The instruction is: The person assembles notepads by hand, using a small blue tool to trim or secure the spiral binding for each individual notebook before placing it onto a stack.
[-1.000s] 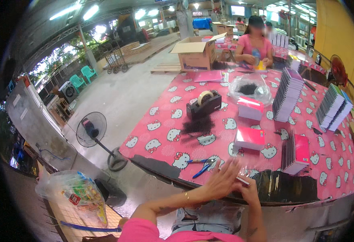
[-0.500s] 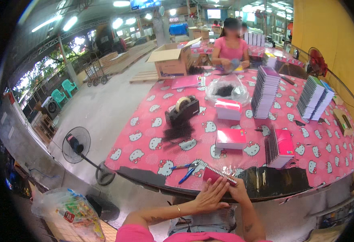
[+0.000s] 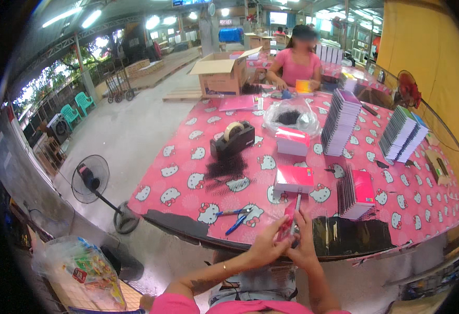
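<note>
A small red notebook with a spiral binding stands tilted nearly on edge between my hands, above the table's near side. My left hand grips its left face. My right hand holds the bound side with the fingers pointing up. Just left of my hands lie blue-handled pliers and a thin blue tool. Beyond the notebook sits a short stack of pink-covered pads. A stack of spiral-bound pink notebooks stands to the right.
A tape dispenser and loose black binding coils lie on the pink patterned table. Farther back are a plastic bag of coils, a tall notebook stack and an open carton. Opposite, a co-worker handles something yellow-orange.
The notebook has gone from lying flat under my left hand to being tipped up on edge between both hands. The co-worker has raised a yellow-orange item.
</note>
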{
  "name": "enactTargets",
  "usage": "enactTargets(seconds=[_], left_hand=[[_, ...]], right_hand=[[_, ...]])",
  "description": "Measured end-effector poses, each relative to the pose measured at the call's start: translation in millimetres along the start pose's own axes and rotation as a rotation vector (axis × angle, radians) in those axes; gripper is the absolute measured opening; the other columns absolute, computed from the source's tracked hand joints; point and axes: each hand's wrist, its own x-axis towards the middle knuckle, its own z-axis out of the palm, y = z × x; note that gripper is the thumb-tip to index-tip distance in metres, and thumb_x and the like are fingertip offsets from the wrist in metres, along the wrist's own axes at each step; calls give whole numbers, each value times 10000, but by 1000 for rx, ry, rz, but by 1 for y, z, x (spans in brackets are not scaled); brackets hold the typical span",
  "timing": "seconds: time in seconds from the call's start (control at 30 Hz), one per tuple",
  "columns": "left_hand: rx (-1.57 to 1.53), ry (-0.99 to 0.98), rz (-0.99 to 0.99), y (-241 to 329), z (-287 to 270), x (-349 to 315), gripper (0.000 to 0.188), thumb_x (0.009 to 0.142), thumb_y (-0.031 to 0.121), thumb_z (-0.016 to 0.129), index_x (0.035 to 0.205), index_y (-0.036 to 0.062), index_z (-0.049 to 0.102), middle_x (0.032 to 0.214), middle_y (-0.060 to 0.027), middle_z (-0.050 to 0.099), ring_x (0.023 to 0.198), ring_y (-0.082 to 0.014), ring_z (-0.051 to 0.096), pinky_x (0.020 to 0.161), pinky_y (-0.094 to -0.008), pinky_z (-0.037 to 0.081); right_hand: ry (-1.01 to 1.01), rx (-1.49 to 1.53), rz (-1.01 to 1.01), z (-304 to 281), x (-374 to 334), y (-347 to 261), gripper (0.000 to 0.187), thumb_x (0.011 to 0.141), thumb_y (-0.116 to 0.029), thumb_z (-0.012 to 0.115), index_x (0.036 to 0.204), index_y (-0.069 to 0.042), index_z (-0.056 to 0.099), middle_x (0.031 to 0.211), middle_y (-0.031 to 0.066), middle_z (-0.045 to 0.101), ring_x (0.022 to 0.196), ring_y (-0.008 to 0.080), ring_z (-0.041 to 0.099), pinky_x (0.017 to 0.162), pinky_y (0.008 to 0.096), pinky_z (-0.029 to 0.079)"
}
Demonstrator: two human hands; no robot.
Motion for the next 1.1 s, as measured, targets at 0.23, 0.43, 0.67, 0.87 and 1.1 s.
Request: enactTargets(seconds=[0.23, 0.43, 0.67, 0.87, 1.1], left_hand=[[8, -11, -69, -56, -22, 9, 280, 976, 101, 546, 1226, -18, 586, 1030, -185, 640, 973, -303, 618, 870, -361, 481], [-147, 147, -210, -55, -24, 2, 208, 920, 45, 640, 1114, -30, 649, 933, -148, 687, 890, -210, 660, 818, -331, 514], [475, 190, 57, -56, -57, 9, 338, 897, 152, 703, 1198, 15, 635, 1124, -159, 660, 948, -262, 654, 795, -361, 538], [1073, 30, 72, -64, -104, -10, 323, 969, 251, 589, 1211, 41, 628, 1150, -164, 637, 975, -378, 625, 802, -420, 513], [-787, 110, -728, -18, -57, -23, 281, 1022, 214, 512, 1164, -13, 595, 997, -122, 679, 830, -227, 687, 749, -399, 598]], right_hand=[[-14, -704, -306, -12, 30, 6, 291, 832, -136, 728, 1119, -130, 681, 1053, 80, 632, 1021, 273, 599, 903, 401, 441], [-78, -719, -325, 0, 31, 6, 163, 876, -159, 674, 1036, -139, 696, 895, 60, 683, 836, 255, 654, 853, 405, 462], [-166, -694, -140, -2, 39, -7, 189, 862, -162, 694, 1030, -76, 701, 926, 100, 698, 863, 294, 673, 738, 415, 515], [-17, -713, -241, 13, 41, 0, 182, 864, -201, 699, 1023, -113, 696, 900, 76, 680, 774, 300, 671, 676, 413, 529], [-49, -712, -196, 15, 44, 4, 150, 877, -204, 692, 993, -109, 692, 899, 81, 679, 739, 304, 673, 647, 408, 530]])
